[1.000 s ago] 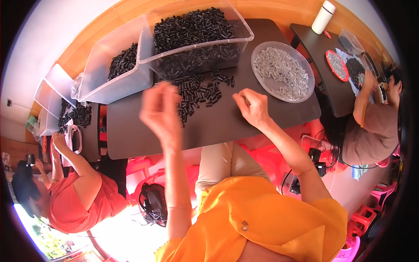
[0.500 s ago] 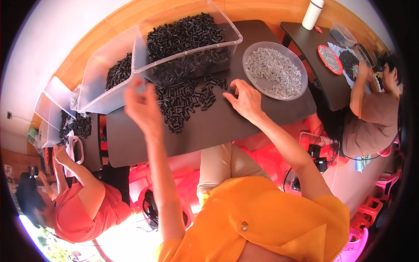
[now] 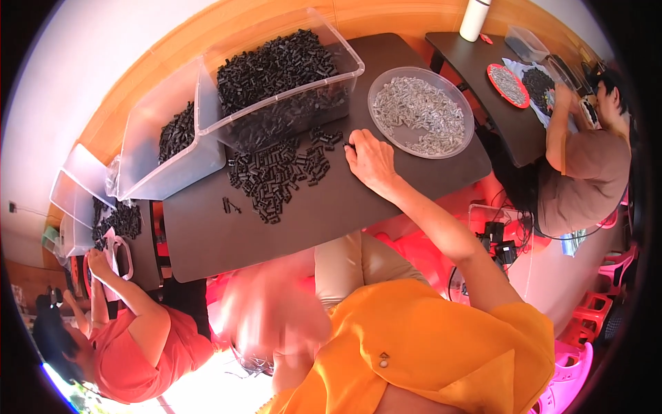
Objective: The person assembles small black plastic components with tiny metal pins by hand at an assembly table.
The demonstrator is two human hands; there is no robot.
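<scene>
My right hand rests low over the dark table, fingers closed around a small black plastic piece, of which only a dark bit shows at the fingertips. A loose heap of short black plastic pieces lies to its left. Just right of the hand sits a round clear tray holding many small, shiny, silvery-clear pieces. Below the table's near edge, my left hand is smeared by motion, so its fingers cannot be read. Two or so black pieces lie apart, left of the heap.
Behind the heap stands a large clear bin full of black pieces, beside a second clear bin partly filled. A person in red works at the left; another in brown works at a table on the right. A white bottle stands there.
My left hand has dropped from over the heap to below the table's near edge. My right hand has drawn its fingers together on a black piece. The whole view has shifted slightly.
</scene>
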